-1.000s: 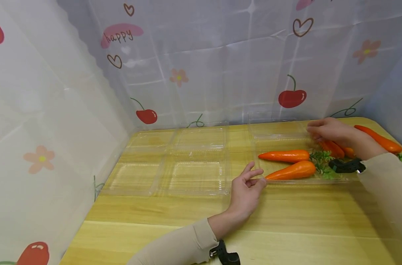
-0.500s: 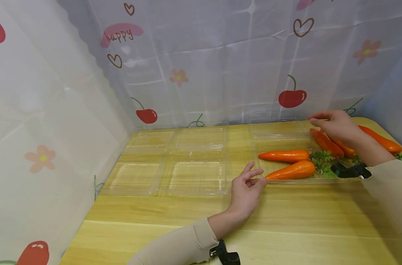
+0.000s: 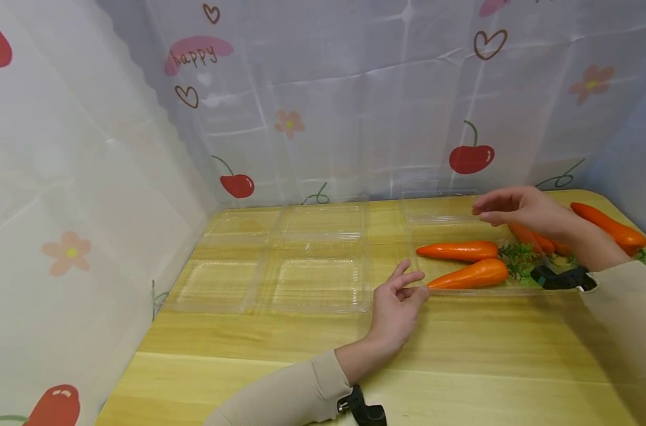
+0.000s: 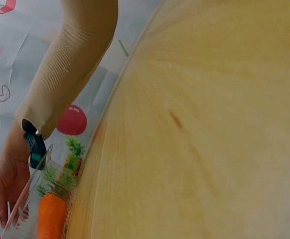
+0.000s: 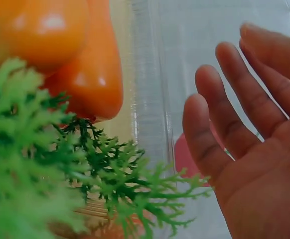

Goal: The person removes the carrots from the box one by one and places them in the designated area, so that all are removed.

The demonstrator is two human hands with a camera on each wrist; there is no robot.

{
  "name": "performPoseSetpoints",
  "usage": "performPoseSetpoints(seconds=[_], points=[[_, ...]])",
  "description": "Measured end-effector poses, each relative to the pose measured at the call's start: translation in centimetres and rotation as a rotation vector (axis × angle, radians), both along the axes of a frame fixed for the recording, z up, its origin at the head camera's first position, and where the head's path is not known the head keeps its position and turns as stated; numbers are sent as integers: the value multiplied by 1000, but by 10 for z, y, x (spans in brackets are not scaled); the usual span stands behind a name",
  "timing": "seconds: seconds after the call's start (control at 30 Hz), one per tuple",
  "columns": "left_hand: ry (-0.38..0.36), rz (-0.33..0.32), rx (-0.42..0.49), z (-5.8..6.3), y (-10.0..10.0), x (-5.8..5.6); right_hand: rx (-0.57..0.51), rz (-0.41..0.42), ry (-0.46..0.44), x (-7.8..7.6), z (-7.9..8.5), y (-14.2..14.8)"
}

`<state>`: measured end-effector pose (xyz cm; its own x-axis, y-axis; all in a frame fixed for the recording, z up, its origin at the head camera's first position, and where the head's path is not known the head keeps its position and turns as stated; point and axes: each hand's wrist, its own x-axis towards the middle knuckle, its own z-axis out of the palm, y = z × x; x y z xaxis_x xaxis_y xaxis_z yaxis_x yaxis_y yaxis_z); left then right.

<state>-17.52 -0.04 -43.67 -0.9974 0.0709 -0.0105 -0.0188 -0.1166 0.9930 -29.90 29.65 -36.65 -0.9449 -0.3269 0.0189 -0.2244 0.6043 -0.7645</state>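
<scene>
In the head view my left hand [image 3: 394, 307] pinches the front left corner of a clear plastic box [image 3: 461, 292] between thumb and finger. Two orange carrots with leafy green tops, a front carrot [image 3: 474, 274] and a rear carrot [image 3: 457, 251], lie in that box, tips pointing left. More carrots [image 3: 522, 235] lie in its right part, partly covered by my right arm. Over them hovers my right hand [image 3: 525, 210], fingers spread and slightly bent, holding nothing. Close up in the right wrist view, green leaves [image 5: 130, 174] lie beside those fingers.
Clear plastic boxes [image 3: 315, 309] stand left of my left hand. Behind the carrots, a transparent lid [image 3: 440, 207] leans back near the patterned curtain [image 3: 355, 118]. Another carrot [image 3: 610, 228] lies at the far right of the wooden table [image 3: 461, 355].
My right hand first lifted away from the carrots at the box's right, then moved left over the box with its fingers extended. The left hand has stayed at the box corner.
</scene>
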Motion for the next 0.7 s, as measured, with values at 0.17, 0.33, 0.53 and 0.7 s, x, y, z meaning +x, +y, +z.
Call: performPoseSetpoints(seconds=[0.17,0.33,0.53,0.7], points=[[5,2,2,-1,0,0,-66,127,-22,-3,-8,-1],[4,4,-3,0,1,0,-95,236,-20,-6,-14,-1],[5,6,-13,0,0,1,-121,290,-56,-9,-20,-3],[6,7,-16,0,0,1,-79,298,-141,-11,-21,-4]])
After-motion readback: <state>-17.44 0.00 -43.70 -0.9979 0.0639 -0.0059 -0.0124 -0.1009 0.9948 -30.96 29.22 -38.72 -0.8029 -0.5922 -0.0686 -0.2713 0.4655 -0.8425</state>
